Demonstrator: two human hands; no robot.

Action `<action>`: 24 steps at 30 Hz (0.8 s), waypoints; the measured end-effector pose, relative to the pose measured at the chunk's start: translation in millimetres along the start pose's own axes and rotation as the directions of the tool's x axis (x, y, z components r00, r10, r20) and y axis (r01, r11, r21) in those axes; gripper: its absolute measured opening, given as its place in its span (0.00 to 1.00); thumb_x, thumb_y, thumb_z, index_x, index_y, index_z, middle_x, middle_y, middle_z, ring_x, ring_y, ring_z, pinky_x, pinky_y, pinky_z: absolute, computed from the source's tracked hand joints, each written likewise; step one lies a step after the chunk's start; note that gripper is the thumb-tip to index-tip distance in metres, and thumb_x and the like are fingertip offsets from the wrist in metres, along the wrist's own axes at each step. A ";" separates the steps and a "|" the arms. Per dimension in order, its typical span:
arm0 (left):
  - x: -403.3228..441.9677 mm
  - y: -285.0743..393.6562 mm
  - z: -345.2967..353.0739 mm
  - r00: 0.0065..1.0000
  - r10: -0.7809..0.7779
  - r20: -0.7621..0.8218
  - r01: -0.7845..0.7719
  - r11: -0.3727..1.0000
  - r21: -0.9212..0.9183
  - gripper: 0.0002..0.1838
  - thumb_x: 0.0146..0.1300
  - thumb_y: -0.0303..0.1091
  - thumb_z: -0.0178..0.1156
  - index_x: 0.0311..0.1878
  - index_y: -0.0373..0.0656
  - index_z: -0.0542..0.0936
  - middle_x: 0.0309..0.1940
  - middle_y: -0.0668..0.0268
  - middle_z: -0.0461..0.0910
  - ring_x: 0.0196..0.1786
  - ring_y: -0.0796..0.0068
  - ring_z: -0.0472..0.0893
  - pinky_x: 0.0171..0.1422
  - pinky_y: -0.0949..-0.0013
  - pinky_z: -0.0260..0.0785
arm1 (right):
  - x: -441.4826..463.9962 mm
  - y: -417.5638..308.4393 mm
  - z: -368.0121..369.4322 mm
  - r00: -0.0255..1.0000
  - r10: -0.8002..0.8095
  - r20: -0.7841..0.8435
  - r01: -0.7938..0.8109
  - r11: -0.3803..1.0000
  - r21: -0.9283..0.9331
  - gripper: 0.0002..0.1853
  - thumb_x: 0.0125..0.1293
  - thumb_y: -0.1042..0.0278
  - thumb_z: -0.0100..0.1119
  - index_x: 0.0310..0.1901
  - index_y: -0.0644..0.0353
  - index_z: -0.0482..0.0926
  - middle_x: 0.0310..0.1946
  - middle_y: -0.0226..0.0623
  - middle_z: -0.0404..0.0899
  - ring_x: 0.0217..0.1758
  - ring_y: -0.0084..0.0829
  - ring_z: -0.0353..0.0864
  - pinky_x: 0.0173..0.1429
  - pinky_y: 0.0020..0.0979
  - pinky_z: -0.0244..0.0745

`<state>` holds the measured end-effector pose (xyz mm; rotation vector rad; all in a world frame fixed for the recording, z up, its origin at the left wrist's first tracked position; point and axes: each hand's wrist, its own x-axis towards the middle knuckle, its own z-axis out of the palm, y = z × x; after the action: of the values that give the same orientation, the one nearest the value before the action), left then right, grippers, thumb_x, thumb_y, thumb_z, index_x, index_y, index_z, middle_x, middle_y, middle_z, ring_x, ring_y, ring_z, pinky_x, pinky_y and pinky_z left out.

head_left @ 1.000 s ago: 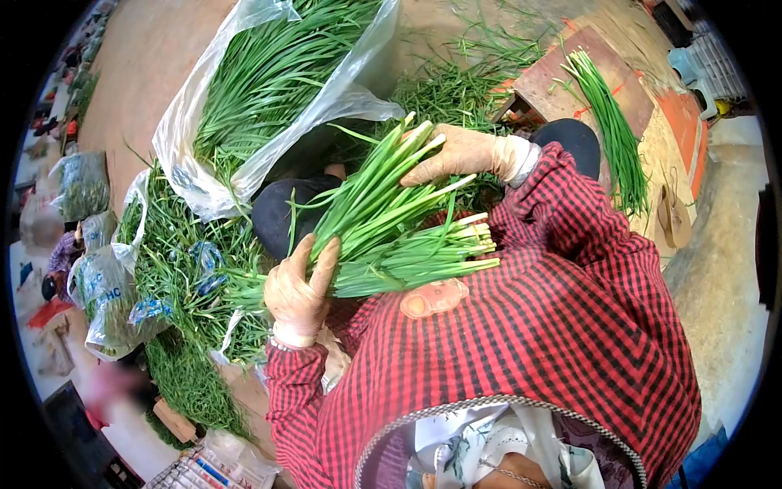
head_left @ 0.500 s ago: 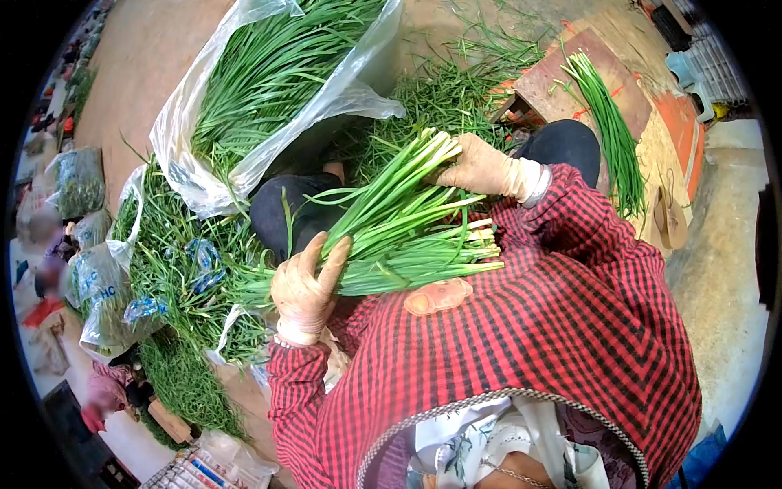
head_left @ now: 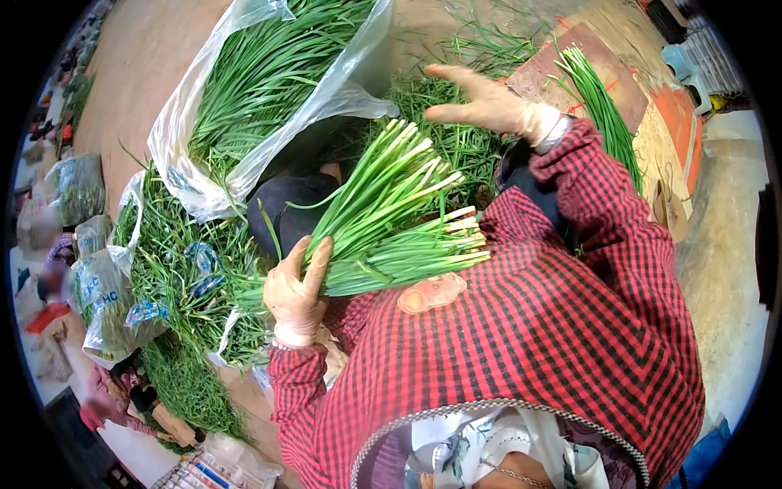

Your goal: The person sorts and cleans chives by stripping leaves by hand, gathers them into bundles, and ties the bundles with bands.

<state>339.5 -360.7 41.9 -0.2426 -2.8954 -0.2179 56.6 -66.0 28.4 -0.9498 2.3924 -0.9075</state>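
The left grip (head_left: 293, 293) hides part of the green bunch (head_left: 373, 200).

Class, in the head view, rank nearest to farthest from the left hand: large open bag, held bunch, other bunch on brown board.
1. Held bunch, in the left hand.
2. Large open bag, upper left.
3. Other bunch, on brown board, upper right.

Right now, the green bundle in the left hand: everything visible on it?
The green bundle is long, thin, leafy stalks, bright green fading to pale ends. Those ends fan into two loose groups, one slanting up and right, the other pointing right. No tie shows. The left hand grips its leafier end; the right hand is clear of it. Whether it rests on the checked garment is unclear.
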 end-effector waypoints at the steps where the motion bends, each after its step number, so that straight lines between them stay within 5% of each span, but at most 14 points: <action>1: 2.1 1.8 1.2 1.000 0.016 0.002 -0.016 1.000 0.019 0.37 0.41 0.22 0.63 0.60 0.62 0.78 0.52 0.65 0.80 0.41 0.64 0.81 0.42 0.63 0.72 | 1.5 -29.5 3.6 0.998 -0.002 0.066 -0.002 0.998 0.059 0.46 0.62 0.39 0.60 0.71 0.65 0.58 0.73 0.53 0.55 0.77 0.45 0.53 0.77 0.38 0.51; 2: 3.9 3.4 1.5 0.999 0.031 0.007 -0.031 0.999 0.039 0.36 0.42 0.23 0.63 0.60 0.62 0.78 0.52 0.65 0.80 0.40 0.65 0.80 0.42 0.63 0.72 | 8.1 -34.4 21.2 0.991 -0.133 0.020 0.130 0.987 0.089 0.41 0.63 0.38 0.59 0.65 0.66 0.68 0.62 0.54 0.71 0.68 0.44 0.68 0.72 0.37 0.60; 4: 6.1 4.0 -0.7 0.999 0.043 0.012 -0.043 0.998 0.043 0.35 0.44 0.24 0.63 0.59 0.62 0.78 0.52 0.64 0.80 0.40 0.65 0.80 0.42 0.63 0.71 | 21.0 -47.6 27.7 0.950 -0.114 0.292 0.049 0.974 0.220 0.26 0.68 0.46 0.56 0.54 0.62 0.80 0.46 0.45 0.83 0.51 0.36 0.81 0.60 0.34 0.72; 5: 5.0 3.4 -1.7 0.999 0.040 0.005 -0.040 0.998 0.039 0.35 0.44 0.24 0.63 0.59 0.62 0.78 0.52 0.65 0.80 0.40 0.65 0.80 0.42 0.64 0.71 | 20.9 -43.1 32.4 0.950 -0.115 0.291 0.049 0.974 0.223 0.26 0.68 0.46 0.56 0.54 0.62 0.80 0.46 0.45 0.83 0.51 0.36 0.81 0.60 0.34 0.72; 7: -1.8 1.9 -5.0 1.000 0.010 0.010 -0.010 0.999 0.031 0.37 0.40 0.22 0.64 0.60 0.60 0.78 0.53 0.64 0.80 0.44 0.63 0.81 0.44 0.63 0.72 | 19.5 -27.2 44.2 0.978 -0.154 -0.137 0.198 0.888 0.416 0.19 0.71 0.52 0.52 0.42 0.61 0.84 0.32 0.37 0.85 0.37 0.29 0.82 0.48 0.31 0.75; 8: -6.1 0.5 -6.8 1.000 -0.015 0.021 0.014 1.000 0.027 0.40 0.36 0.21 0.64 0.60 0.58 0.78 0.53 0.64 0.80 0.47 0.61 0.81 0.45 0.62 0.73 | 18.3 -17.1 29.7 0.998 -0.053 -0.040 0.066 0.894 0.443 0.20 0.71 0.53 0.51 0.42 0.64 0.83 0.34 0.39 0.85 0.39 0.28 0.82 0.49 0.30 0.75; 10: -12.2 -3.2 -3.1 0.996 -0.025 -0.082 0.030 0.997 0.066 0.36 0.39 0.21 0.63 0.58 0.58 0.79 0.51 0.62 0.81 0.47 0.60 0.82 0.45 0.64 0.73 | 7.7 10.4 0.8 0.988 0.156 -0.009 -0.152 0.972 0.181 0.23 0.71 0.49 0.53 0.44 0.64 0.83 0.37 0.41 0.85 0.42 0.30 0.82 0.52 0.30 0.75; 13: -13.5 -5.2 0.4 0.991 -0.069 -0.117 0.078 0.994 0.080 0.36 0.40 0.21 0.62 0.58 0.57 0.80 0.52 0.62 0.81 0.47 0.60 0.82 0.45 0.63 0.73 | -23.9 26.8 12.8 0.989 0.147 0.013 -0.148 0.985 0.090 0.28 0.69 0.42 0.54 0.47 0.64 0.83 0.42 0.44 0.84 0.46 0.32 0.81 0.55 0.31 0.74; 18: -1.1 -2.2 2.5 0.997 -0.026 -0.078 0.031 0.997 0.073 0.37 0.40 0.19 0.60 0.59 0.58 0.79 0.53 0.62 0.80 0.48 0.60 0.82 0.46 0.62 0.73 | -27.6 -36.2 33.5 0.925 0.127 0.358 -0.276 0.872 0.404 0.34 0.63 0.35 0.57 0.46 0.65 0.84 0.43 0.45 0.84 0.47 0.36 0.81 0.56 0.34 0.73; 20: 0.6 -1.8 1.6 0.997 -0.021 -0.075 0.027 0.996 0.082 0.37 0.40 0.19 0.59 0.59 0.58 0.79 0.53 0.62 0.80 0.48 0.60 0.81 0.46 0.63 0.73 | -21.1 -34.2 49.1 0.909 0.152 0.388 -0.267 0.928 0.261 0.27 0.64 0.43 0.60 0.41 0.65 0.85 0.36 0.41 0.85 0.41 0.31 0.81 0.52 0.31 0.73; 22: 0.3 -2.4 -0.5 0.997 -0.024 -0.067 0.033 0.990 0.137 0.37 0.40 0.20 0.59 0.59 0.58 0.79 0.53 0.62 0.80 0.48 0.60 0.81 0.47 0.62 0.73 | -21.7 -20.3 67.2 0.970 0.061 0.235 -0.159 0.892 0.423 0.22 0.63 0.49 0.61 0.40 0.64 0.85 0.36 0.39 0.85 0.40 0.29 0.80 0.51 0.30 0.73; 24: -1.0 -4.3 -4.9 0.996 -0.067 -0.057 0.073 0.992 0.100 0.42 0.35 0.17 0.59 0.61 0.58 0.78 0.53 0.62 0.80 0.50 0.57 0.81 0.49 0.62 0.73 | -26.3 -29.1 53.4 0.968 0.148 0.200 -0.225 0.866 0.447 0.17 0.64 0.55 0.59 0.40 0.62 0.85 0.35 0.34 0.85 0.40 0.26 0.80 0.50 0.29 0.73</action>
<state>340.7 -365.9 45.8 -0.1161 -2.8538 -0.0869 118.3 -85.7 14.4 -0.5660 1.9534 -1.2065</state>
